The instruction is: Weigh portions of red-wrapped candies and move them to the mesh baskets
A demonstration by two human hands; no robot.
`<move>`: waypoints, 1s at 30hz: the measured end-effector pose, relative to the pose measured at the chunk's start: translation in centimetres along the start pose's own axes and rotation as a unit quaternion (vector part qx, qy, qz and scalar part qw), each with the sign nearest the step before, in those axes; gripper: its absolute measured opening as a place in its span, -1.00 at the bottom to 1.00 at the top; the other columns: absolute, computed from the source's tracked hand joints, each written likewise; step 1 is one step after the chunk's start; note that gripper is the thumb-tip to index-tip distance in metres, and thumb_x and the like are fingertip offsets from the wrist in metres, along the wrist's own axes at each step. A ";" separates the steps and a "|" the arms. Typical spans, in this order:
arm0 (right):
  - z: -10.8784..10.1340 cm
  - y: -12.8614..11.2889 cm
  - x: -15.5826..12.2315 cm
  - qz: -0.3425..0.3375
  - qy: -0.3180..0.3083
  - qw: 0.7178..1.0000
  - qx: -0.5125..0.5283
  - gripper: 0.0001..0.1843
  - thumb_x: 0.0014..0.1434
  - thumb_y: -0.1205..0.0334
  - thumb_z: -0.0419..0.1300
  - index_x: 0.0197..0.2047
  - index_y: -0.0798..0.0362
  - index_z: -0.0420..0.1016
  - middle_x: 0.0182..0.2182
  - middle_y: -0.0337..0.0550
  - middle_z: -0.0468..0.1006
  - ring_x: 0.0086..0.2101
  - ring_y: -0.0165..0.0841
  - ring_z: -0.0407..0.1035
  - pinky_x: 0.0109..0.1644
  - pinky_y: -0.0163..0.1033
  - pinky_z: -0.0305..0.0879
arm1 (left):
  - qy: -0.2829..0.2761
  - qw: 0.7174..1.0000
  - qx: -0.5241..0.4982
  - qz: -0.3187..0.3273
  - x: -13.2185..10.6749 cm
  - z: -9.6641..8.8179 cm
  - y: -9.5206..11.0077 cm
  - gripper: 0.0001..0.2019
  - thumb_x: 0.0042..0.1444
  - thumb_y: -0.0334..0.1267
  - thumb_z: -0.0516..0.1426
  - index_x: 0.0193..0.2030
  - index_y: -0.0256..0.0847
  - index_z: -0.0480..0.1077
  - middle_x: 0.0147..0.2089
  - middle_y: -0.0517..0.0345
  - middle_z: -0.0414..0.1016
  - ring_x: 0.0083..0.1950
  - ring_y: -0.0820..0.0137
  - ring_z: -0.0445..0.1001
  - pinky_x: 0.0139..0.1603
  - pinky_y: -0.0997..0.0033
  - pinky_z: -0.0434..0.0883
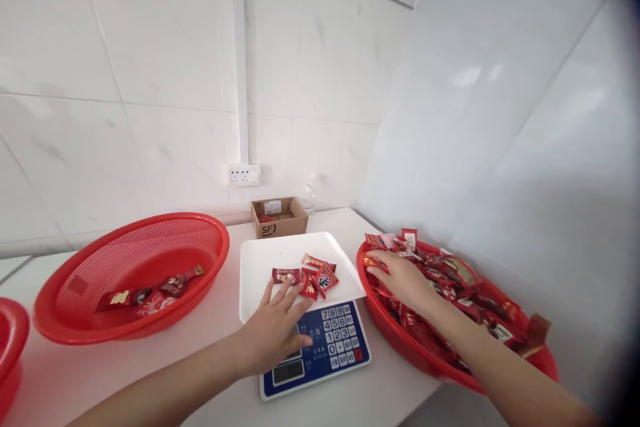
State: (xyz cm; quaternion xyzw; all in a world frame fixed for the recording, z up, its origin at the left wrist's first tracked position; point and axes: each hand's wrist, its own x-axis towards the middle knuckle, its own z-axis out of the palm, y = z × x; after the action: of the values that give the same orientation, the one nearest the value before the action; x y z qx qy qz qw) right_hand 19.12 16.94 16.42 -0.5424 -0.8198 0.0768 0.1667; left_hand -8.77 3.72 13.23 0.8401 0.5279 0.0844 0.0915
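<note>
My left hand [275, 330] reaches over the digital scale [345, 337], its fingers spread and holding nothing. Its fingertips are at the near edge of several small red snack packets [325, 279] lying on the scale's white tray [265, 257]. My right hand [403, 280] is at the left rim of a red basket [373, 303]. Its thumb and fingers are apart over the red packets [453, 273] heaped inside; a red-and-yellow packet shows beneath the fingertips, and I see no firm grip. Part of the scale's display is covered by my left hand.
A red mesh basket [200, 240] on the left holds a few packets [150, 297]. Another red basket [10, 340] is cut off at the left edge. A small cardboard box [280, 223] and a clear bottle [309, 199] stand by the wall, below a power socket [245, 175].
</note>
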 end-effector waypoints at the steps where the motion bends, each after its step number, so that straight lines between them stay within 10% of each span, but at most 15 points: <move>1: 0.2 -1.2 0.3 -0.022 -0.006 1.000 0.018 -0.62 0.21 0.17 0.04 0.07 0.02 0.41 0.07 -0.06 0.46 0.06 -0.23 0.32 0.16 -0.18 0.17 | -0.008 1.000 -0.003 -0.002 0.1 -0.2 0.2 -0.42 0.22 0.05 0.05 0.32 -0.10 0.12 0.41 -0.14 -0.02 0.43 -0.01 -0.22 0.33 -0.28 -0.16; 10: 2.9 -8.4 3.0 -0.086 -0.033 0.988 0.121 -0.62 0.12 0.23 0.15 0.03 -0.02 0.46 0.03 -0.11 0.50 0.04 -0.25 0.36 0.15 -0.15 0.20 | -0.007 1.000 -0.020 0.021 0.8 -0.3 0.9 -0.40 0.20 0.04 0.08 0.32 -0.14 0.11 0.32 -0.10 0.20 0.39 -0.03 -0.02 0.32 -0.31 -0.16; 18: 3.9 -6.9 4.2 -0.028 -0.003 0.982 0.186 -0.68 0.18 0.20 0.04 -0.04 0.05 0.46 -0.15 -0.10 0.58 -0.12 -0.32 0.45 0.02 -0.18 0.32 | -0.010 0.998 -0.056 0.017 -0.3 -0.7 0.9 -0.46 0.19 -0.06 0.13 0.28 -0.11 0.16 0.33 -0.08 0.19 0.41 -0.01 -0.05 0.32 -0.31 -0.13; 30: 6.2 -6.4 2.5 -0.079 -0.037 0.987 0.134 -0.56 0.10 0.32 0.11 0.08 0.08 0.42 0.11 0.05 0.40 0.12 -0.20 0.26 0.25 -0.05 0.10 | 0.011 1.000 -0.024 -0.017 0.9 -0.4 0.5 -0.41 0.19 0.12 0.05 0.30 -0.08 0.15 0.40 -0.20 0.00 0.41 -0.12 -0.16 0.29 -0.35 -0.12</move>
State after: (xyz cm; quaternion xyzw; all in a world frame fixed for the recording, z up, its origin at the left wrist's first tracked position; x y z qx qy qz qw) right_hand 10.48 16.98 13.05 -0.4457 -0.8479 0.1926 0.2129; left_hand -7.98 4.36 13.78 0.8276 0.5410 0.1044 0.1069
